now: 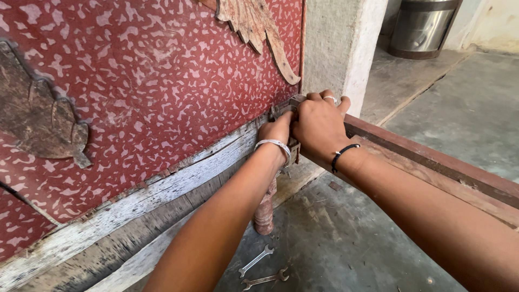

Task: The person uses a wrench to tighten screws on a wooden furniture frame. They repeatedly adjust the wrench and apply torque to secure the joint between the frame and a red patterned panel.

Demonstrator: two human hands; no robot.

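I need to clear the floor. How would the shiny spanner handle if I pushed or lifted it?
The shiny spanner looks like flat metal, so probably stiff and heavy for its size. Lying flat on the concrete floor, it would likely slide and scrape, not roll. Its thin profile may make lifting fiddly.

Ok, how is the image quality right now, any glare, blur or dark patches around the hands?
Head view: even daylight, no glare; both hands sharp at the bed-frame corner joint; soft shadow under the rail; spanners on the floor clear; steel bin slightly bright; wide-angle stretch at edges.
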